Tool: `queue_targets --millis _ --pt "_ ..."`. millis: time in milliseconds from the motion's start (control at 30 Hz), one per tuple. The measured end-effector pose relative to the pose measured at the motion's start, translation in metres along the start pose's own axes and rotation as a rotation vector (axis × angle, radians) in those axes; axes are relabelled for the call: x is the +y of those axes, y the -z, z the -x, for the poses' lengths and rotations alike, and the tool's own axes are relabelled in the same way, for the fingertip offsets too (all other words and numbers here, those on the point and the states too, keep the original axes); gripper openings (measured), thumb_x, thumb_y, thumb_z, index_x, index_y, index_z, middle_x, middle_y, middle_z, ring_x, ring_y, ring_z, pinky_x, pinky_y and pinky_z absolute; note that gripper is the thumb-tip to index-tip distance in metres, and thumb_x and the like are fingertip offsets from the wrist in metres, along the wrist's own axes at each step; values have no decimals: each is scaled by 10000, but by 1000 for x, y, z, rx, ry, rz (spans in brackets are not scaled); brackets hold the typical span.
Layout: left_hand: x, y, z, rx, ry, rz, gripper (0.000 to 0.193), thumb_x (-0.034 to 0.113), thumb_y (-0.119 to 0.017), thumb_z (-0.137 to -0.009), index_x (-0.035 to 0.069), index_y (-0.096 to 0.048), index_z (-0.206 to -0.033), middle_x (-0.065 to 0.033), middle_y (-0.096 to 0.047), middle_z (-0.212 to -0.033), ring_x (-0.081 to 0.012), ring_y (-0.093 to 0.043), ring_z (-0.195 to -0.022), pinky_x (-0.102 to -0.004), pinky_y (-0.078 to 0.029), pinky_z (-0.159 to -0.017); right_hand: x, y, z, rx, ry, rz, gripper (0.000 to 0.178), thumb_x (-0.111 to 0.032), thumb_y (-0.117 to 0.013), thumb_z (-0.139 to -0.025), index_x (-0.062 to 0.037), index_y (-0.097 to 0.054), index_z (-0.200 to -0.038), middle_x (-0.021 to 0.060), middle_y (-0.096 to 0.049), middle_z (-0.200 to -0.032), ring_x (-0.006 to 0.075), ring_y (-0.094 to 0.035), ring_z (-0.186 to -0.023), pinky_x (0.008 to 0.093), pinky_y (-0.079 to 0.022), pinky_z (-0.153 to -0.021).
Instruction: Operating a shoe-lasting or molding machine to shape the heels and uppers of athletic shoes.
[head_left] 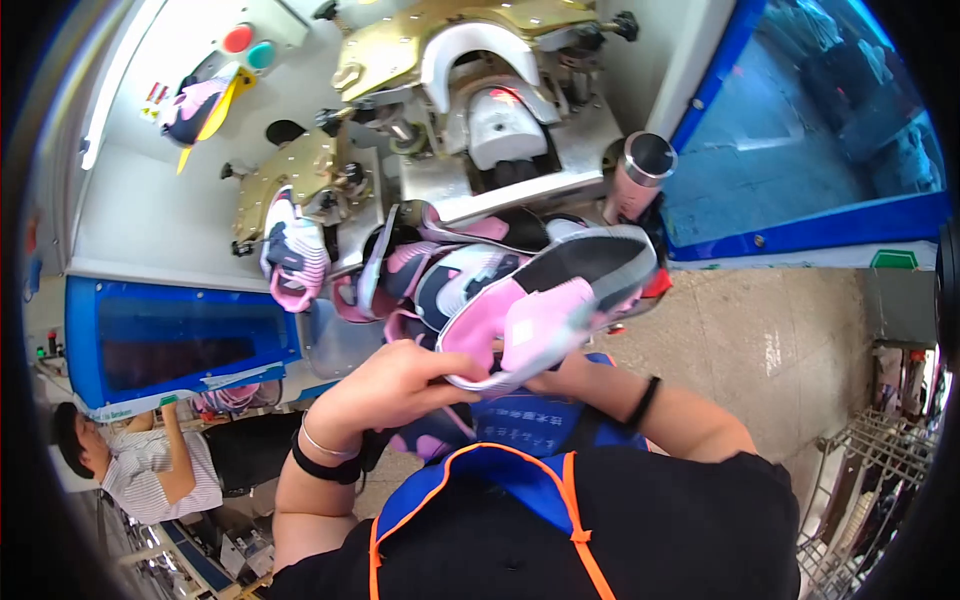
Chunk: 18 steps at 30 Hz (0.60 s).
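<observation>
A pink, grey and black shoe upper (548, 318) is held up in front of my chest, tilted, with its far right end slightly blurred. My left hand (408, 378) is closed on its near left edge, the thumb lying over the rim. Behind the lower side of the upper is my right hand (556, 374); its fingers are hidden, so its grip does not show. Just beyond, several more shoe uppers (462, 280) in pink, dark grey and white lie heaped at the machine's front. Another striped upper (294, 250) sits on the smaller left mould station.
A brass-coloured clamp with a white horseshoe pad (482, 58) stands above a white block mould (506, 130). To its right is a steel-rimmed cup (640, 175). Red (238, 39) and green (261, 55) buttons are at upper left. Another person (150, 465) works at far left.
</observation>
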<state>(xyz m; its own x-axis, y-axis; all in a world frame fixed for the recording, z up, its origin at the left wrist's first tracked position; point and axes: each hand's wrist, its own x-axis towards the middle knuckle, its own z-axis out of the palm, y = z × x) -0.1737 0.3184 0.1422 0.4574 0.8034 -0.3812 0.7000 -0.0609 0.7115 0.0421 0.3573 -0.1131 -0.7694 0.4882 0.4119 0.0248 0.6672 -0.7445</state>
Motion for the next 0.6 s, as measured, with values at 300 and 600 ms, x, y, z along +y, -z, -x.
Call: queue_targets --millis 300,600 --pt "-145 19 65 -109 -112 948 389 155 -728 -893 3 -625 -1235 -28 -668 -1014 -118 -595 -880 -283 -508 -767 -117 14 -101 178 -301 -642 1111 -185 -862 -753 -83 -134 -1586 148 -362 -1527 252 -397 -1392 446 -371 -1098" --pt "-197 47 86 -75 -122 888 528 317 -675 -939 16 -534 -1350 32 -505 -680 -63 -446 -621 -229 -347 -581 -137 -23 -105 694 -484 -390 771 51 -614 -775 -95 -415 -1505 47 -521 -1265 124 -543 -1143 235 -502 -873"
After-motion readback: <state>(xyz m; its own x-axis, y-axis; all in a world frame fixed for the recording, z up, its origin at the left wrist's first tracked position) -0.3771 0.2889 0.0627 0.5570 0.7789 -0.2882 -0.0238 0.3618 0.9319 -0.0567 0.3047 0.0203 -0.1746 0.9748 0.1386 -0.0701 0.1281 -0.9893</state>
